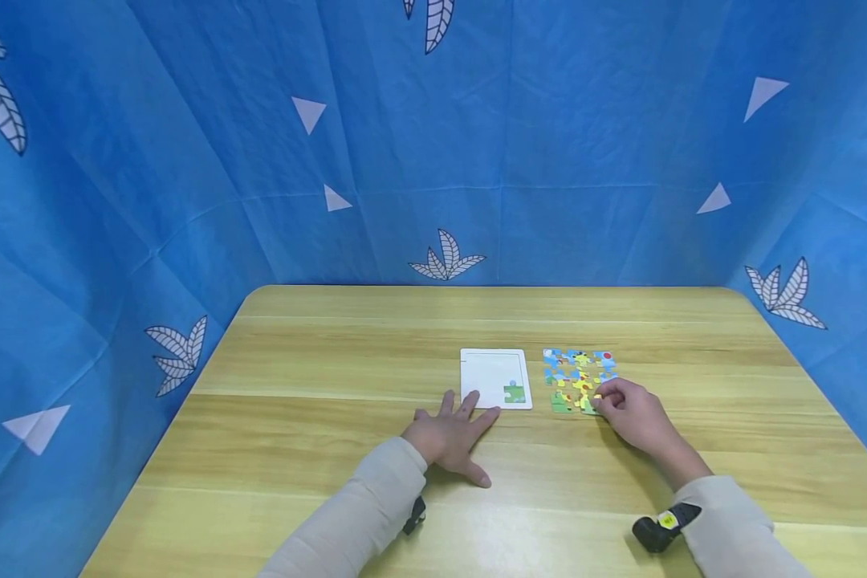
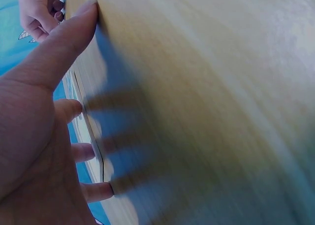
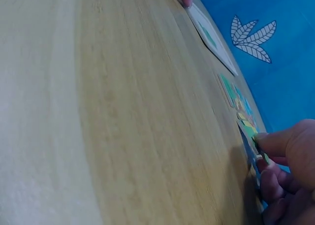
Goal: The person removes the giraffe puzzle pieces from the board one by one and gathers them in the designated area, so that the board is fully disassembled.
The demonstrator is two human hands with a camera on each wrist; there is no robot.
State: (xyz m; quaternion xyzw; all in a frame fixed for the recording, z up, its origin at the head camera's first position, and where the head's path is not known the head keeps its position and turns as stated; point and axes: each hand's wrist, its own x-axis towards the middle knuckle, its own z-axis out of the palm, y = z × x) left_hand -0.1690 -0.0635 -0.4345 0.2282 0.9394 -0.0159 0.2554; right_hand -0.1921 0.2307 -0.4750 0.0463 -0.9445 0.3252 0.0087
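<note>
A white square puzzle tray lies on the table with one green puzzle piece in its near right corner. My left hand is spread with straight fingers, its fingertips at the tray's near edge; the left wrist view shows them along that edge. To the right of the tray, several colourful puzzle pieces lie in loose rows. At the near right corner of these rows, my right hand pinches a greenish puzzle piece between thumb and fingers. The hand partly covers that piece.
The wooden table has rounded far corners. A blue curtain with leaf and triangle prints hangs behind it and at both sides. A black strapped device sits at the right wrist.
</note>
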